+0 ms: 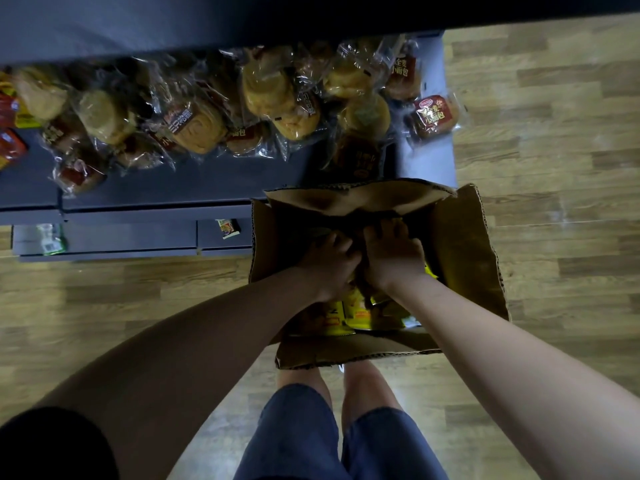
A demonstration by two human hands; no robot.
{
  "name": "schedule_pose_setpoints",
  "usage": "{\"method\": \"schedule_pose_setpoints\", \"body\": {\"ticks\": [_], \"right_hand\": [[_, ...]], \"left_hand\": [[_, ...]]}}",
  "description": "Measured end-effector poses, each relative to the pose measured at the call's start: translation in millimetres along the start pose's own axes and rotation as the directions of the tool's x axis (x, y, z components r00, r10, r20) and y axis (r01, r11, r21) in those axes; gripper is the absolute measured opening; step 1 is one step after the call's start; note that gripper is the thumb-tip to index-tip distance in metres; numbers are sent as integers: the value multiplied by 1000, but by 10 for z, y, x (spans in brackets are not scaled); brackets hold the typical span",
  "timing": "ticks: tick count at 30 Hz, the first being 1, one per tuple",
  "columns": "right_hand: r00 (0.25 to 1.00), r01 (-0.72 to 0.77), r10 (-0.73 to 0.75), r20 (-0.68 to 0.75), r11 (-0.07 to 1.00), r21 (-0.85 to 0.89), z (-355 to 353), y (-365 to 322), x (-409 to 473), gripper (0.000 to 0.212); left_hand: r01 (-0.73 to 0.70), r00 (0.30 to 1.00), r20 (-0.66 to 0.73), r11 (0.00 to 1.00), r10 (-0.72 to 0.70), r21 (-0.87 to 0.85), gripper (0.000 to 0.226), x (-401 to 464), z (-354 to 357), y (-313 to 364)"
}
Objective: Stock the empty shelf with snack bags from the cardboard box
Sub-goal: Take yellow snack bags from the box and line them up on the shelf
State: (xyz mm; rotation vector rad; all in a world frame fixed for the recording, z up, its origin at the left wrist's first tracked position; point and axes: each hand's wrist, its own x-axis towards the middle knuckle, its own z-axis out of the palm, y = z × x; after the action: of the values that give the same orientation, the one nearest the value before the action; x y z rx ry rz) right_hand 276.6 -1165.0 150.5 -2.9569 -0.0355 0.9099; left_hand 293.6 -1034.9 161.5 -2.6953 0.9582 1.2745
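Observation:
An open cardboard box (464,247) stands on the floor against the dark shelf (194,188). Both my hands reach down inside it. My left hand (332,261) and my right hand (393,254) lie side by side with fingers curled down into the dark contents; what they grip is hidden. Yellow snack bags (353,311) show in the box below my wrists. Several clear bags of bread (201,123) lie in a row on the shelf.
Red and yellow packets (10,133) sit at the shelf's far left. Two small packets (228,228) lie on the lower ledge. Wooden floor (554,168) extends right of the box. My legs stand just behind the box's near flap (346,351).

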Motion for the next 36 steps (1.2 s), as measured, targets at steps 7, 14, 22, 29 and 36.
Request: {"method": "schedule_pose_setpoints", "body": {"ticks": [7,14,22,29,36], "right_hand": [[996,-69,72,47,994,-80,-97,-10,121,47],[964,-215,214,159,977,-8,-123,-52,225,44],[977,-168,166,135,986,8,-190,-26,77,55],[984,-164,147,105,970,178,-310,129,-233,63],[981,-83,143,-129,917,389,-471,136,-650,65]], "left_hand": [[47,997,56,997,-43,-56,67,82,-62,-21],[105,993,56,988,-100,-112,63,55,-110,33],[75,994,-79,995,-81,-71,64,-258,-188,91],[117,959,-254,991,-130,-66,64,-549,-224,104],[173,907,-376,981,-192,-83,63,-870,-276,149]]}}
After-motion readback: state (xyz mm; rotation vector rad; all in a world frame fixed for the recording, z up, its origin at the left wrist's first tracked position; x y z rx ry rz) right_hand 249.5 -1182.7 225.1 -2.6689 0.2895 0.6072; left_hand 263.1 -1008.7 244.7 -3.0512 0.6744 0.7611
